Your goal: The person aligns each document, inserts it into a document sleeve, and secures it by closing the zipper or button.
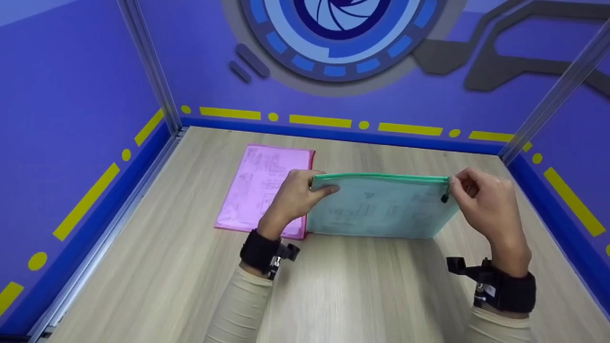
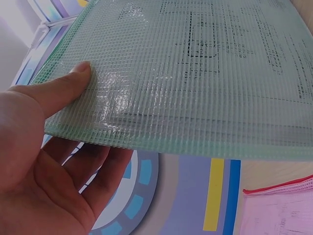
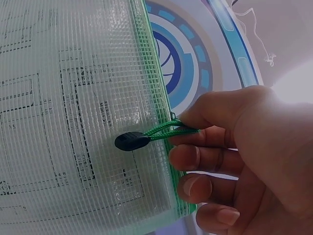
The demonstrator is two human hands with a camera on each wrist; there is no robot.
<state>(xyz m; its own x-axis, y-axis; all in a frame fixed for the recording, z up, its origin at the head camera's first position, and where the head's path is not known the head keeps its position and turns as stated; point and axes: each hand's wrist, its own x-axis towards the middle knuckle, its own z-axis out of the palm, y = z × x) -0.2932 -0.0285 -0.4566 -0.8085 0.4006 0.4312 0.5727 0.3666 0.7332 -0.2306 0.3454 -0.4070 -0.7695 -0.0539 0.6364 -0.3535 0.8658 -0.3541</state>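
A green mesh zipper pouch with printed paper inside stands on its long edge, zipper side up. My left hand grips its upper left corner, thumb on the near face and fingers behind. At the upper right corner, my right hand pinches the zipper end between thumb and forefinger. A green cord pull with a black tip hangs there against the mesh. The zipper looks closed along the top. Left of the pouch, a pink zipper pouch with printed paper lies flat, partly hidden by my left hand.
The wooden tabletop spreads under both pouches. Blue printed panels wall it in at the back and sides, with metal posts at the corners.
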